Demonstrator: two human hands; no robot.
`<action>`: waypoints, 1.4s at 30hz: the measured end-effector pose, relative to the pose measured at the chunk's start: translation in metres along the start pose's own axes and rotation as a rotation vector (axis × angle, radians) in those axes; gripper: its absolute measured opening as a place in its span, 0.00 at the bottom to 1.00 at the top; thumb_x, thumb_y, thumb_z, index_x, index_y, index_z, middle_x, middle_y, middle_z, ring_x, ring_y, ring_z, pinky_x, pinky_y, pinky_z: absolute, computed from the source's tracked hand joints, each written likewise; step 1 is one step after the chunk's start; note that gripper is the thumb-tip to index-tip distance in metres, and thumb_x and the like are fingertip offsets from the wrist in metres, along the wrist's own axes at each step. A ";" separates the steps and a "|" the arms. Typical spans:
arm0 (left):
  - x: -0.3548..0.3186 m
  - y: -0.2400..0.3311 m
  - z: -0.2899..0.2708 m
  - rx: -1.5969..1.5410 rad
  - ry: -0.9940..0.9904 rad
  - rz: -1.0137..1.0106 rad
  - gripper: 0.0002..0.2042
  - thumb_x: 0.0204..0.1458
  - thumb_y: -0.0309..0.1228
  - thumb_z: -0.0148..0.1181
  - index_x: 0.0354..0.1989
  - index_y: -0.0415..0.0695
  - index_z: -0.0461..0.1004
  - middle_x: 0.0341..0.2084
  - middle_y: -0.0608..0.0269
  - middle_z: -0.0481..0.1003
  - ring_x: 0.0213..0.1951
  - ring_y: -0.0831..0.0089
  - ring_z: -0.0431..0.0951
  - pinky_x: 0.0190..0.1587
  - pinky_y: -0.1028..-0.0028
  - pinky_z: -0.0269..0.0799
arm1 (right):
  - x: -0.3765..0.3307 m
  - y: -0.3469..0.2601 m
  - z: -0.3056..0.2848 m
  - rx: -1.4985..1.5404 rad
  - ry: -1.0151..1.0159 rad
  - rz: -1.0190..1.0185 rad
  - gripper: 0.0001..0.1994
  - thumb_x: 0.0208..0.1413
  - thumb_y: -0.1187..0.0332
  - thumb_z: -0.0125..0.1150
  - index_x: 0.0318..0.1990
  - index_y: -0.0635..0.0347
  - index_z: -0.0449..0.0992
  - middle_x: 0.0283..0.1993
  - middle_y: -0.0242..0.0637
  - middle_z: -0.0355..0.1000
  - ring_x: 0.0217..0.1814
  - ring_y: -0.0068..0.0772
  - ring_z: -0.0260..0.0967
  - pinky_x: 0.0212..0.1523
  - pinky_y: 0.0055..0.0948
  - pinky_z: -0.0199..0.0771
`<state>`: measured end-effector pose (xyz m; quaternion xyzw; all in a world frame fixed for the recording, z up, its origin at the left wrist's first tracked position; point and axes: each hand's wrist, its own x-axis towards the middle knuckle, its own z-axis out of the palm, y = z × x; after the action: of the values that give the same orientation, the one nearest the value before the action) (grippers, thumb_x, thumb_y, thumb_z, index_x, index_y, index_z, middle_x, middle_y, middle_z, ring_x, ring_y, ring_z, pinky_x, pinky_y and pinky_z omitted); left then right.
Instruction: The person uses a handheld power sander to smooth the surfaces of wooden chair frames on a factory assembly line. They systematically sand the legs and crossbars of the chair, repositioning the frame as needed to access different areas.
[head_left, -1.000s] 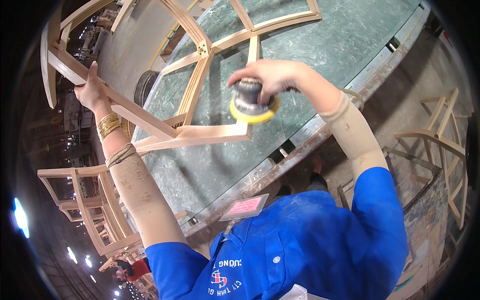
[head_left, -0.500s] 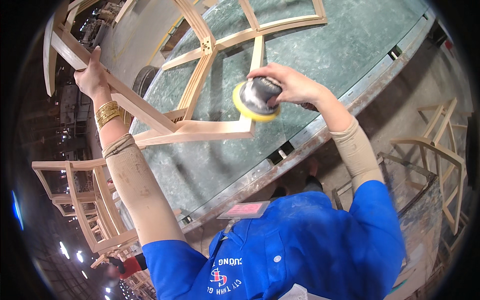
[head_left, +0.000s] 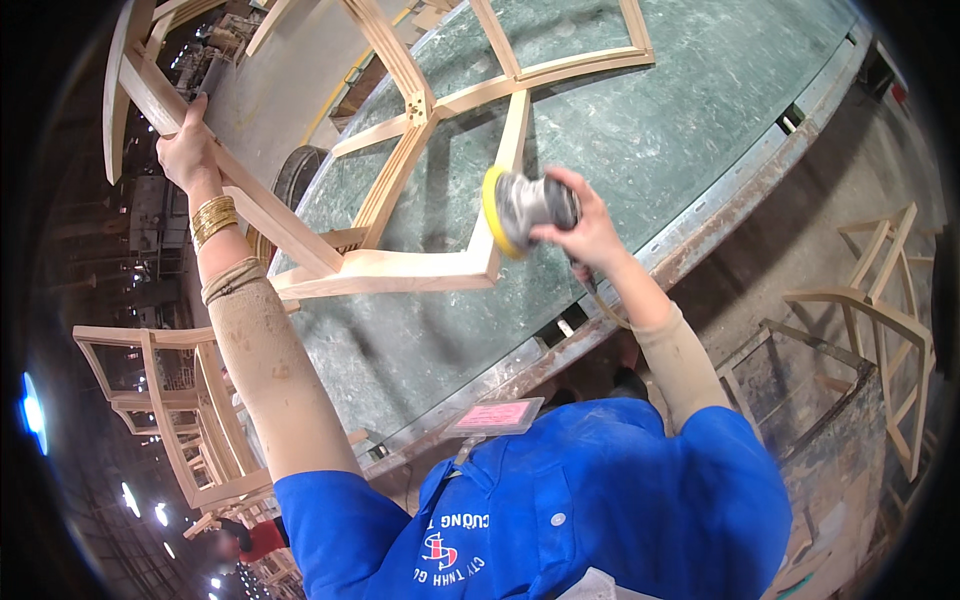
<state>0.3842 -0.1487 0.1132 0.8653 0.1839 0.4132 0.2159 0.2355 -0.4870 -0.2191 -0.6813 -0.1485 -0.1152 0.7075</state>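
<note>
A pale wooden chair frame [head_left: 400,272] lies across the green-topped workbench [head_left: 610,150]. My left hand [head_left: 190,155] is closed round one of its long rails at the upper left. In my right hand [head_left: 590,222] is an orbital sander [head_left: 530,208], gripped by its dark top, with a thin hose running off below my wrist. The sander is tipped on its side, its yellow-edged pad facing left against or very close to the leg of the frame near the front corner. Whether the pad touches the wood I cannot tell for sure.
More wooden frames [head_left: 165,400] stand at the left beyond the bench. Another frame [head_left: 880,310] is on the right, past the bench's metal edge [head_left: 690,255]. A person in red [head_left: 262,540] is at the far lower left. A dark round bin [head_left: 298,175] stands behind the bench.
My right hand has turned the sander from lying nearly flat to standing on its side. The chair frame has shifted slightly, with my left hand still on its rail.
</note>
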 end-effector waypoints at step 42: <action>-0.337 -0.220 -0.108 -0.314 -0.170 0.109 0.27 0.50 0.30 0.64 0.54 0.35 0.56 0.46 0.52 0.62 0.45 0.66 0.68 0.48 0.66 0.68 | -0.335 -0.111 -0.023 -0.841 0.722 0.722 0.46 0.29 0.77 0.76 0.63 0.49 0.60 0.55 0.47 0.66 0.58 0.47 0.65 0.58 0.40 0.65</action>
<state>0.0686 -0.1079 -0.1559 0.8614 0.0513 0.3734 0.3404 -0.1150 -0.5277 -0.2389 -0.8251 0.3934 -0.1400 0.3807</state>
